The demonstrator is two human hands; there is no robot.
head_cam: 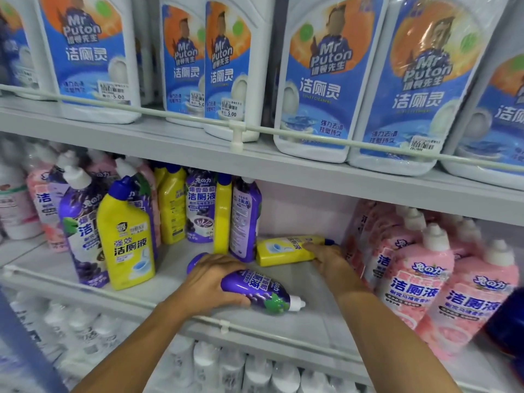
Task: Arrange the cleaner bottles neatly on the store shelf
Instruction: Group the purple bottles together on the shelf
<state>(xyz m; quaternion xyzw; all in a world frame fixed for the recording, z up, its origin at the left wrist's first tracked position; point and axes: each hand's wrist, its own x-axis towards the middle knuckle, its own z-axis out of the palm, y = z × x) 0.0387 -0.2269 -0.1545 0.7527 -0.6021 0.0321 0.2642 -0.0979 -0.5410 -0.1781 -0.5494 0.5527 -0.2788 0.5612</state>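
A purple cleaner bottle [255, 290] with a white cap lies on its side on the middle shelf [283, 321], cap pointing right. My left hand [211, 282] grips its body from above. Behind it a yellow cleaner bottle [286, 251] with a blue cap also lies flat, and my right hand [330, 260] rests on its right end, fingers curled over it. Upright yellow and purple bottles [127, 236] stand to the left, some turned sideways or leaning.
Pink bottles [419, 268] crowd the shelf's right side, more pink ones [39, 199] at far left. Large white and blue jugs [317, 80] fill the upper shelf behind a rail. White bottles [255, 370] sit below. A guard rail [224, 326] runs along the shelf front.
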